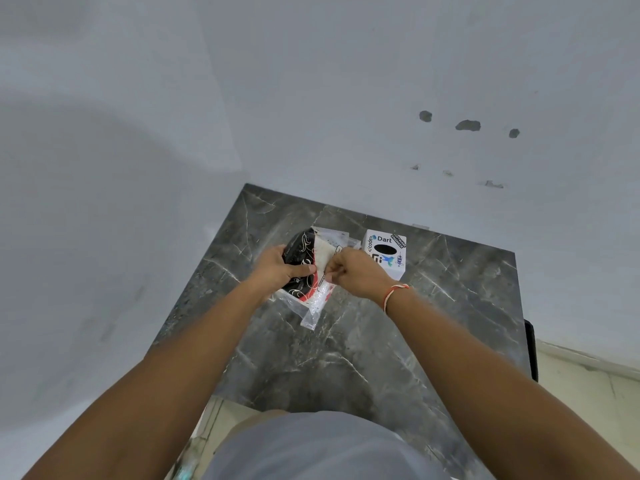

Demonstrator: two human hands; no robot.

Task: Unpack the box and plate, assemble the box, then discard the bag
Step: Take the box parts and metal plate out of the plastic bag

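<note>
- Pale walls are meeting behind a dark marbled worktop set into the corner.
- Near the worktop's far edge, a clear plastic bag is lying with a black patterned plate partly inside.
- Left hand is clamping the plate, fingers curled over it.
- Right hand is pinching the bag's film, fingers closed.
- White stickered box is standing just beside the bag, toward the far right corner.

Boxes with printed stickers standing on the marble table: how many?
1: the white sticker-covered box stands at the table's far side, just right of the right hand. Others may be hidden.
</note>
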